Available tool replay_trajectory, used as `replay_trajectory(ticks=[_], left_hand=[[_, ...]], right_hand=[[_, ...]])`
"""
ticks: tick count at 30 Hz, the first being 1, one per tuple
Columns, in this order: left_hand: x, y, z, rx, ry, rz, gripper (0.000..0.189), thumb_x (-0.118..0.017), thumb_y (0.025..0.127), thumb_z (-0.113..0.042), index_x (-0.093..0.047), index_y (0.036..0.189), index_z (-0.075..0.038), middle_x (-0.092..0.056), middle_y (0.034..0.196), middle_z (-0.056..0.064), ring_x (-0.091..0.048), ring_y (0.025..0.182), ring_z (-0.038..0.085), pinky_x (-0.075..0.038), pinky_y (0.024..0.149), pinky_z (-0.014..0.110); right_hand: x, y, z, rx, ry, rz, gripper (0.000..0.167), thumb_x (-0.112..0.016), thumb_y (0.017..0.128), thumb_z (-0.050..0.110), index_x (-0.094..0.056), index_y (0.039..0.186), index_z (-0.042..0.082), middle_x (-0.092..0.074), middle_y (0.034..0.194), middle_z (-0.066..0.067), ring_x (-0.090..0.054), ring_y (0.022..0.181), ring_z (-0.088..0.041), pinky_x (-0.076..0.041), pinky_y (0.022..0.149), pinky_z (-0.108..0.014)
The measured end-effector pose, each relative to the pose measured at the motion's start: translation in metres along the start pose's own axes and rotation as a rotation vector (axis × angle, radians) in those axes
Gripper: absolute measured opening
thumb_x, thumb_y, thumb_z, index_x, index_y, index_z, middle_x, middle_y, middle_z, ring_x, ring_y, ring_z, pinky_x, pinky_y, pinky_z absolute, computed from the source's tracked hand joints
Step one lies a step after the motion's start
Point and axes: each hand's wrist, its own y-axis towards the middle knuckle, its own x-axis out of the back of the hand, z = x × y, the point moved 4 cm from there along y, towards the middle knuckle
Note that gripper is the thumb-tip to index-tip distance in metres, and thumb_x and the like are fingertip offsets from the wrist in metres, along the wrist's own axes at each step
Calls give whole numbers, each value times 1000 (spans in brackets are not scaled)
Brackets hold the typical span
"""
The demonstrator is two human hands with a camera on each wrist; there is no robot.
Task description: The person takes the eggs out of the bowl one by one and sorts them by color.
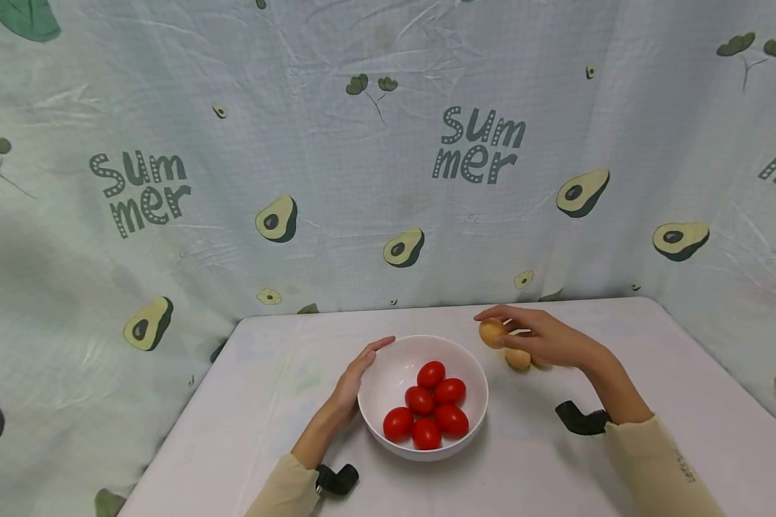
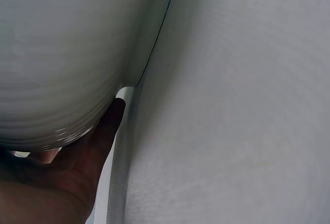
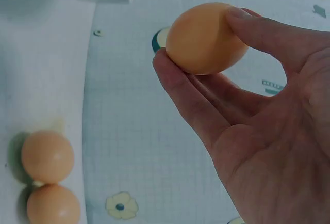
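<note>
A white bowl (image 1: 375, 388) stands on the table with several smooth red tomatoes (image 1: 449, 391) in it. My left hand (image 1: 351, 380) rests along the bowl's left outer side, its fingers fairly straight; the left wrist view shows the hand (image 2: 77, 177) touching the curved wall of the bowl (image 2: 62, 69). To the right of the bowl, my right hand (image 1: 550, 337) pinches a brown egg (image 3: 206, 38) between thumb and fingertips, raised above the table. Two more brown eggs (image 3: 47, 157) lie on the table close together, partly beneath the right hand in the head view.
The table (image 1: 284, 359) has a pale cover and rounded far corners. Behind it hangs a cloth (image 1: 336, 179) printed with avocados and lettering. Black wrist mounts (image 1: 582, 418) sit on both forearms.
</note>
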Motion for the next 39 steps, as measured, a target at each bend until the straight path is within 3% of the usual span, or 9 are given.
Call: replay_trajectory(ticks=[7,13,20,23,34,39], left_hand=[[-1,-1,1,0,5,-2,51,-22,112,-34,-43,158,-23,-36,168,5,-45,148,32,-48,114,32],[-1,1,-1,-9,5,1,51,-21,113,-35,-43,158,-23,-36,168,5,-44,148,32,-48,114,32],[-2,2,-1,-13,3,10,52,-22,112,-36,-42,158,-22,-35,168,7,-45,148,32,-49,112,30],[-2,1,0,-15,5,12,52,-22,112,-36,-41,159,-21,-36,168,8,-46,146,33,-50,112,31],[0,0,0,-5,-14,-5,51,-22,113,-34,-43,157,-22,-39,166,6,-49,144,28,-52,106,23],[1,2,-1,-13,-8,3,52,-23,112,-35,-43,158,-20,-36,167,7,-46,146,31,-50,110,27]], right_hand=[[11,-18,-15,17,-38,-57,28,-59,105,23,-58,133,20,-64,135,-7,-63,124,-32,-54,96,-22],[26,-30,-25,-12,-30,-110,30,-61,104,22,-57,134,17,-64,133,-7,-62,122,-30,-53,95,-18],[40,-41,-44,-13,-30,-176,42,-71,95,9,-55,134,14,-63,128,-8,-63,109,-6,-55,91,-19],[45,-46,-52,-27,-38,-189,44,-71,94,7,-54,134,12,-64,126,-9,-63,105,-3,-56,89,-20],[59,-58,-84,-189,-69,-229,51,-69,98,14,-50,146,10,-60,135,-22,-66,112,-35,-55,82,-18],[61,-65,-104,-274,-105,-245,52,-67,99,17,-49,147,8,-55,139,-27,-64,116,-43,-57,86,-30]])
